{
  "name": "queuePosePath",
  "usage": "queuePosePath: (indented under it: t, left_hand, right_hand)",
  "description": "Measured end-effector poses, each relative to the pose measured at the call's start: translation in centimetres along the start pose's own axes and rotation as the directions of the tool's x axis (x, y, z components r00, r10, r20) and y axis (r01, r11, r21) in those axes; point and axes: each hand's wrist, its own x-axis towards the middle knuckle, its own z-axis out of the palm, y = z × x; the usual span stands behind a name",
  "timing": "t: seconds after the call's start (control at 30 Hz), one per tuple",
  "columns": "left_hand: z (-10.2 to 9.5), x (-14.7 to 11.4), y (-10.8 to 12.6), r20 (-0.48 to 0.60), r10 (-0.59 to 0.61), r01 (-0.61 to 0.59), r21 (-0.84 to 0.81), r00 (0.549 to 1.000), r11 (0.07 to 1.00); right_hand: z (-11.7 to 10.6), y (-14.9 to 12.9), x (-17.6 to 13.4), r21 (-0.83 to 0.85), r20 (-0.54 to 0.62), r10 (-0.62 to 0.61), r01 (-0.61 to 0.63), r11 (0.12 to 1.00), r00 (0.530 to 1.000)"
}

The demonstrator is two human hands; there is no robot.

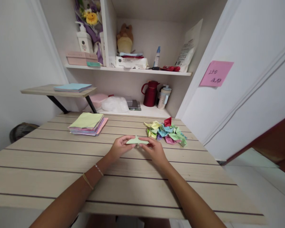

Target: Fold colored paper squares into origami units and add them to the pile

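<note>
A light green folded paper boat [137, 141] is held just above the table, level across the middle of the view. My left hand [120, 146] pinches its left end between thumb and fingers. The right end is gripped the same way by my right hand [155, 150]. A small peak sticks up at the boat's centre, between the two hands. Beyond my right hand lies a heap of folded paper boats [167, 130] in yellow, blue, green, pink and red. To the far left of my left hand sits a stack of coloured paper sheets [86, 124], yellow on top.
The slatted wooden table [123, 186] meets a shelf unit at the back. A small raised shelf [38, 90] at left bears blue paper [72, 87]. A red jug [150, 93] and a pale bottle [164, 97] stand behind. A pink note [216, 73] is on the right wall.
</note>
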Motion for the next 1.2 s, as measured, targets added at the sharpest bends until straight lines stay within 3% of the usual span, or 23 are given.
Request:
queuePosePath:
  t: [0.17,0.67,0.83,1.0,1.2]
  left_hand:
    - [-0.2,0.1,0.0,0.076,-0.031,0.023,0.103,0.997,0.994]
    - [-0.4,-0.3,-0.7,0.245,-0.173,0.130,0.181,0.954,0.975]
    - [0.0,-0.8,-0.3,0.319,-0.197,0.158,0.144,0.927,0.977]
    - [0.3,-1.2,-0.1,0.341,-0.157,0.089,0.206,0.927,0.975]
    - [0.1,-1.1,-0.4,0.247,-0.047,-0.045,0.356,0.968,0.933]
  right_hand:
    - [-0.5,0.0,0.2,-0.073,-0.019,-0.063,0.062,0.995,0.998]
    - [-0.5,0.2,0.3,0.032,0.024,-0.005,0.004,0.999,1.000]
    - [-0.3,0.6,0.4,0.183,0.074,0.129,-0.141,0.973,0.989]
    - [0.0,0.7,0.4,0.370,0.089,0.194,-0.214,0.904,0.977]
    - [0.7,1.0,0.0,0.379,0.215,0.236,-0.304,0.874,0.948]
